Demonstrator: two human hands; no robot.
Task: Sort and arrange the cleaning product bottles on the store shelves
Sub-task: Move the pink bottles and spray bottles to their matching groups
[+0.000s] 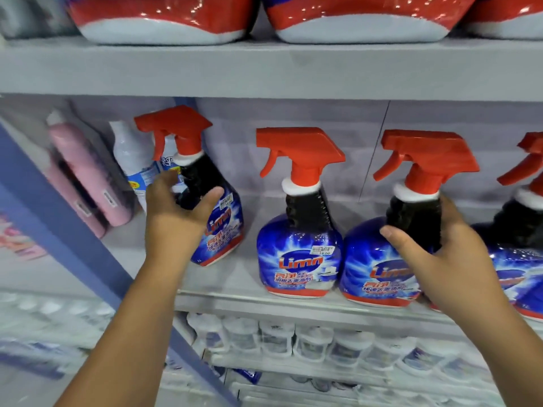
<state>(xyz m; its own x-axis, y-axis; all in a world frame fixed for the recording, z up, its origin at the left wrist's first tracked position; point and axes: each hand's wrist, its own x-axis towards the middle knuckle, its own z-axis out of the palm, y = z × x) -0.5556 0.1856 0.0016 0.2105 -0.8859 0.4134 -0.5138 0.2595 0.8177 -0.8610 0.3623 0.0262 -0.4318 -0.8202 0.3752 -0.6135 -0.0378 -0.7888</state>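
Grey shelf point(229, 277) carries a row of blue spray bottles with red triggers. Red-and-white bags point(161, 22) sit on the shelf above. Right hand point(440, 259) grips the neck of the right bottle point(379, 268), fingers curled round it, bottle upright at shelf front. Left hand point(176, 212) holds the tilted left bottle point(217, 218), fingers spread round its neck. Middle bottle point(299, 254) stands untouched between them. Pink bottles point(85, 171) lean at far left.

Four blue spray bottles with red triggers stand on the shelf point(229, 286): leftmost bottle point(219, 218) tilted, middle bottle point(298, 254) upright, third bottle point(379, 268) beside it, fourth bottle point(520, 248) (partly cropped).
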